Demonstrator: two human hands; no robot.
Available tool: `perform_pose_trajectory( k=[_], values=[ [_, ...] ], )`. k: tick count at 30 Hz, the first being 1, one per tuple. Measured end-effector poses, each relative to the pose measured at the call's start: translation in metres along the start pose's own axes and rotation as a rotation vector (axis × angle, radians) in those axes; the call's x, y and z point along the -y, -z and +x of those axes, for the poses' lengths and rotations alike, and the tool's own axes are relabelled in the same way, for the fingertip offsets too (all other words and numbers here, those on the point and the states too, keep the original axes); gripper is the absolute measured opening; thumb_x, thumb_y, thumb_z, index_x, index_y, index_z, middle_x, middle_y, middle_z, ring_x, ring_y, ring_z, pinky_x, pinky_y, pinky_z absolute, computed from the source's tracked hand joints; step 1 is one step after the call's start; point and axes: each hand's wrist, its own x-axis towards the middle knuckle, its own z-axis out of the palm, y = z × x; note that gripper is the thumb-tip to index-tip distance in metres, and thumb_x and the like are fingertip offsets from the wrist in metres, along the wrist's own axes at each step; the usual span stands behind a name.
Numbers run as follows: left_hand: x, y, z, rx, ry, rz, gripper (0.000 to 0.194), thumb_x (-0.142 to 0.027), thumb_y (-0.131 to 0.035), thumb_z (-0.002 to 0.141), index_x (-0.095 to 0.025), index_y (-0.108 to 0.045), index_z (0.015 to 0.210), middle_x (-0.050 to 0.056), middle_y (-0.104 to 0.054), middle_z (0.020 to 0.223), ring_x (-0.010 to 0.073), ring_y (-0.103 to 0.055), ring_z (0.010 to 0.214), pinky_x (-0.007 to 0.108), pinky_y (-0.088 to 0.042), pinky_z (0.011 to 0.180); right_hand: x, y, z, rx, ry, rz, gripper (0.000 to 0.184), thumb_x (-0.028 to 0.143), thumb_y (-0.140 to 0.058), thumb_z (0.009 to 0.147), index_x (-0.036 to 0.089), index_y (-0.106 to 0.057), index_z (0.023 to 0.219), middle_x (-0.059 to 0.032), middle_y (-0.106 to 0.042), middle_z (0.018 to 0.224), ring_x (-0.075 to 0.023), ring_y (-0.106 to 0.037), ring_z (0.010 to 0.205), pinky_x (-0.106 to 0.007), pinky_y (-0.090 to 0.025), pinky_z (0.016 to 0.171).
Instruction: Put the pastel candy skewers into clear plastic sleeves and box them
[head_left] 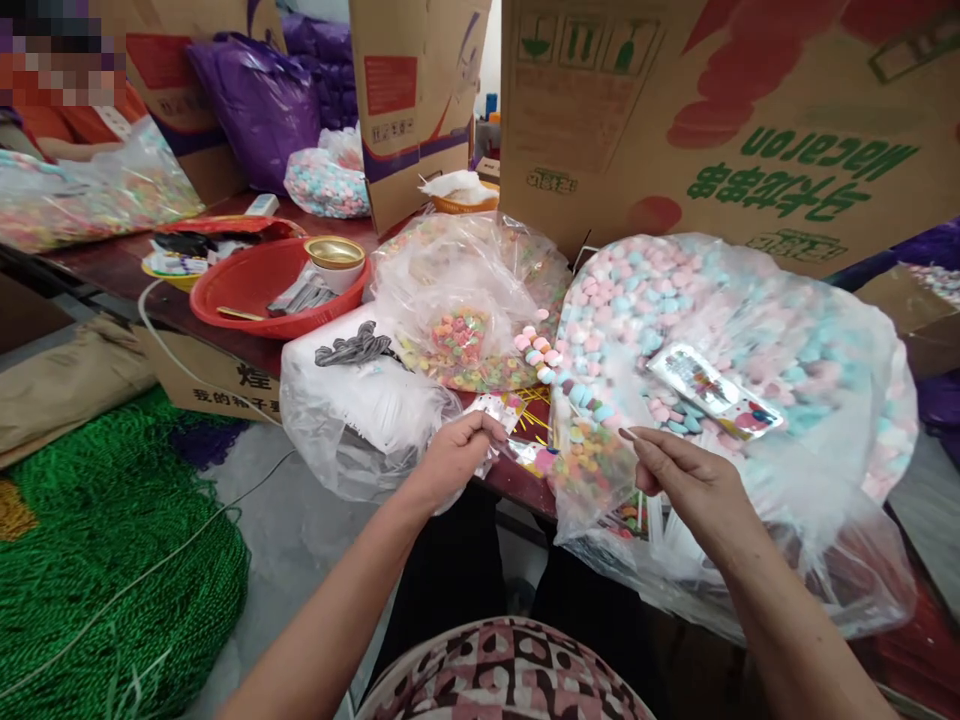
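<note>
My left hand (456, 455) is closed in a pinch on a small clear packet (504, 412) with a printed edge, held over the table's front edge. My right hand (686, 480) is held beside it, fingers curled and pressed together against the clear plastic of a small filled candy bag (592, 460). Behind my right hand lies a large clear bag of pink, blue and white candies (750, 330), with a printed filled packet (716, 392) on top. A clear bag of multicoloured ring candies (465, 335) sits behind my left hand.
A red basin (247, 285) with a gold bowl (335, 254) stands at the left. A white bag with a striped tie (360, 390) lies beside it. Cardboard boxes (712, 120) wall the back. Green cord (97, 570) is heaped on the floor. Another person (67, 100) sits at the far left.
</note>
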Motion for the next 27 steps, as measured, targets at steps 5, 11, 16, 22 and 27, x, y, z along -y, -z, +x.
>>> perform_pose_trajectory(
  k=[5, 11, 16, 22, 27],
  values=[
    [-0.002, -0.001, 0.001, 0.034, 0.070, -0.020, 0.019, -0.021, -0.046, 0.073, -0.017, -0.064, 0.080, -0.003, -0.053, 0.062, 0.0103, -0.046, 0.059, 0.022, -0.035, 0.057, -0.006, 0.018, -0.018, -0.093, 0.028, 0.182, 0.026, 0.040, -0.074, 0.077, 0.024, -0.079, 0.096, 0.0038, -0.057, 0.049, -0.0111, -0.049, 0.049, -0.027, -0.042, 0.054],
    [-0.032, -0.037, -0.034, 0.214, 0.069, 0.076, 0.041, -0.044, -0.044, 0.089, -0.016, -0.062, 0.066, -0.003, -0.046, 0.053, 0.0088, -0.040, 0.051, 0.022, -0.032, 0.052, -0.004, 0.052, -0.042, -0.456, 0.150, 0.504, 0.016, 0.028, -0.079, 0.068, 0.023, -0.080, 0.083, 0.0028, -0.057, 0.048, -0.0098, -0.042, 0.040, -0.027, -0.030, 0.042],
    [-0.047, -0.104, -0.042, 0.633, -0.289, 0.467, 0.038, -0.033, -0.041, 0.095, -0.017, -0.071, 0.078, 0.000, -0.065, 0.070, 0.0125, -0.057, 0.068, 0.023, -0.041, 0.066, -0.019, 0.057, -0.053, -0.485, 0.033, 0.599, 0.018, 0.029, -0.080, 0.064, 0.020, -0.079, 0.080, -0.0035, -0.074, 0.075, -0.0060, -0.042, 0.040, -0.024, -0.030, 0.040],
    [-0.024, -0.137, -0.007, 0.406, -0.270, 0.972, 0.043, -0.030, -0.036, 0.098, -0.027, -0.055, 0.137, 0.006, -0.067, 0.129, 0.0209, -0.064, 0.111, 0.031, -0.051, 0.085, -0.038, 0.051, -0.065, -0.392, 0.011, 0.520, 0.021, 0.033, -0.081, 0.069, 0.022, -0.078, 0.087, 0.0022, -0.063, 0.055, -0.0080, -0.045, 0.041, -0.024, -0.033, 0.044],
    [-0.019, -0.110, -0.007, 0.320, -0.151, 1.186, 0.043, -0.027, -0.034, 0.099, -0.025, -0.055, 0.135, 0.008, -0.060, 0.137, 0.0227, -0.066, 0.111, 0.031, -0.052, 0.080, -0.047, 0.054, -0.067, -0.414, -0.039, 0.420, 0.021, 0.035, -0.079, 0.072, 0.022, -0.077, 0.088, 0.0042, -0.055, 0.049, -0.0104, -0.044, 0.044, -0.025, -0.035, 0.046]
  ],
)
